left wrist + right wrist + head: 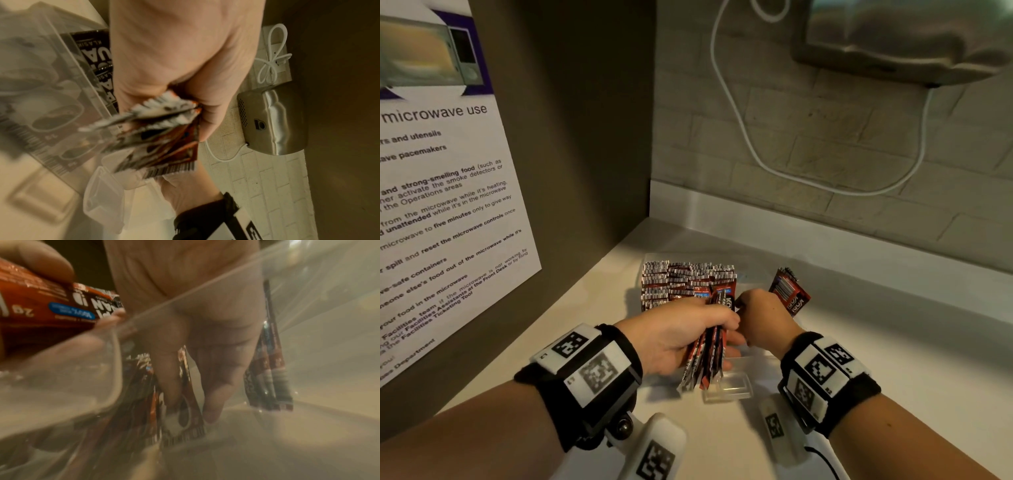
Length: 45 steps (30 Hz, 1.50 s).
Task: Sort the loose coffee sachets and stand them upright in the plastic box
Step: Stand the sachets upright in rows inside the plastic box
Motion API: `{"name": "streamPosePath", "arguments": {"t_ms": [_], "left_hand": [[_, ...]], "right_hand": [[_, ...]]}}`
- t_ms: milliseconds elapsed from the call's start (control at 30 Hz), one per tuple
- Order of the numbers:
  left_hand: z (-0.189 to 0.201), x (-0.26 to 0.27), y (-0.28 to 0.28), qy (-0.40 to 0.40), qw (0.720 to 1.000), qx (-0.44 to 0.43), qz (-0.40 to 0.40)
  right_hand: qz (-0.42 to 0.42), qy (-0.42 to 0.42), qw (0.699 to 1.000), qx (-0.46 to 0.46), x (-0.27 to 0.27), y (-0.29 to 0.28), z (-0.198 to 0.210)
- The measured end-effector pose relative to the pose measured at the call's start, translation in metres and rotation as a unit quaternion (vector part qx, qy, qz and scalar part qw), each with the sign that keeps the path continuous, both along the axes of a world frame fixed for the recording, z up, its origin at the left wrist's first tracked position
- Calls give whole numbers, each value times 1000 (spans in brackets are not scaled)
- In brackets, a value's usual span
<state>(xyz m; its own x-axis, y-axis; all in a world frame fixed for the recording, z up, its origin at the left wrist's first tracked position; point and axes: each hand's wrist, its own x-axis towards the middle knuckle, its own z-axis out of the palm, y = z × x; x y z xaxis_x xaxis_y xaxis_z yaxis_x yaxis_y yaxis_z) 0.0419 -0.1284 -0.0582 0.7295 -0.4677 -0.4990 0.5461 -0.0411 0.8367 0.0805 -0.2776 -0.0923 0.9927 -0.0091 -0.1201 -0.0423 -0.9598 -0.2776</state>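
Observation:
My left hand [674, 335] grips a bundle of red-and-black coffee sachets [705, 353] just in front of the clear plastic box [729, 389]; the bundle [164, 138] fans out below my curled fingers. A block of sachets [681, 281] stands upright in the box's left part. My right hand [763, 315] reaches down inside the box, its fingers [213, 399] straight and pointing at the floor of the box [308, 443], with one sachet [189, 386] standing between two of them. A few more sachets [789, 291] lean tilted just right of that hand.
The box sits on a pale counter [893, 342] in a corner. A wall with a microwave notice [441, 205] stands at the left, and a tiled wall behind carries a metal hand dryer [904, 37] with a hanging white cable [756, 154].

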Motion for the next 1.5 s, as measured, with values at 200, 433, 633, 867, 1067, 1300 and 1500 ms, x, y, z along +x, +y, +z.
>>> {"name": "streamPosePath", "arguments": {"t_ms": [200,433,633,867,1067,1300,1500], "left_hand": [[7,2,2,-27,994,-90,47],[7,5,-1,-49,979,-151,128],[10,4,-8,-67,974,-169,132],[7,8,-3,-61,973,-191,112],[2,15,2,-31,971,-221,87],[8,10,-4,-73,960,-252,96],[4,12,-4,-154,951,-213,166]], "right_hand": [[-68,-57,983,160,-6,-17,9],[-70,-175,857,479,-48,-11,48],[-49,-108,854,507,-57,7,52],[-106,-178,789,578,-56,1,54],[-44,-251,774,580,-59,-3,55],[-1,-248,795,554,-56,2,50],[-9,-205,778,593,-61,2,62]]}}
